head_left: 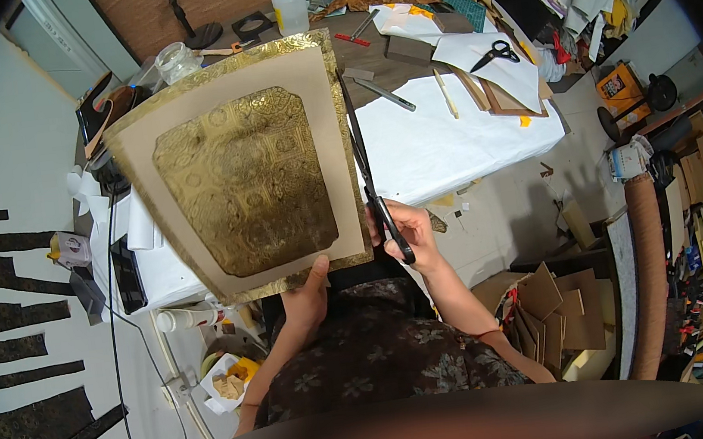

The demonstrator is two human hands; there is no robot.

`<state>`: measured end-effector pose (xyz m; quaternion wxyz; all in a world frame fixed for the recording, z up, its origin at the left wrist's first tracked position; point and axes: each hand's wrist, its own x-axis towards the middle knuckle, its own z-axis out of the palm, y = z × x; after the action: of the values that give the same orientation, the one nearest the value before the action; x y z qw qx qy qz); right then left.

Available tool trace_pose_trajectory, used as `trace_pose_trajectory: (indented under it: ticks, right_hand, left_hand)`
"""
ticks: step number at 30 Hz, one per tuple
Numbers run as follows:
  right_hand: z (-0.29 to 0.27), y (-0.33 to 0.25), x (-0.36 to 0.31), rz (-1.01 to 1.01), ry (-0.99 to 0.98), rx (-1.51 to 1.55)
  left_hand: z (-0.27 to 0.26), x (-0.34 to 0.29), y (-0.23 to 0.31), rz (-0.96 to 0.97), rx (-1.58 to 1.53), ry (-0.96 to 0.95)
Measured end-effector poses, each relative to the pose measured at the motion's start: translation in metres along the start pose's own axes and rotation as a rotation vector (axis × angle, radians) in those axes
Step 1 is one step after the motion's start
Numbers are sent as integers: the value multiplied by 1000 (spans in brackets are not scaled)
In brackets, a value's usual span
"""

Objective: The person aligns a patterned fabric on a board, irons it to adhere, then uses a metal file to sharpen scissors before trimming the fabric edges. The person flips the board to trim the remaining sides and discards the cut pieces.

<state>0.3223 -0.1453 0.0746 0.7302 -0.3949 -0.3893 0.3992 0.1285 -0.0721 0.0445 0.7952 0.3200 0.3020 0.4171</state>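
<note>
A large tan board with gold brocade edging is held up in front of me, tilted. Its middle carries a gold brocade panel with notched corners. My left hand grips the board's lower edge, thumb on the front and the other fingers hidden behind. In my right hand is a pair of long black scissors, with fingers in the handles. The blades point away from me along the board's right edge. Whether they touch the fabric there, I cannot tell.
White paper covers part of the table beyond. On it lie a utility knife, a pencil and other black scissors. A clear squeeze bottle stands at the back. Dark fabric strips hang at left; cardboard pieces stand at lower right.
</note>
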Motion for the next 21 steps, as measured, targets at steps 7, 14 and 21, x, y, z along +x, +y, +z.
trace_pose_trajectory:
  ticks: [7, 14, 21]
  right_hand:
    - [-6, 1, -4, 107, 27, 126]
    - [-53, -10, 4, -145, 335, -100]
    - [-19, 26, -17, 190, -47, -35]
  left_hand:
    - [8, -1, 6, 26, -29, -6]
    - [0, -4, 25, -3, 4, 180]
    - [-1, -4, 25, -22, -26, 152]
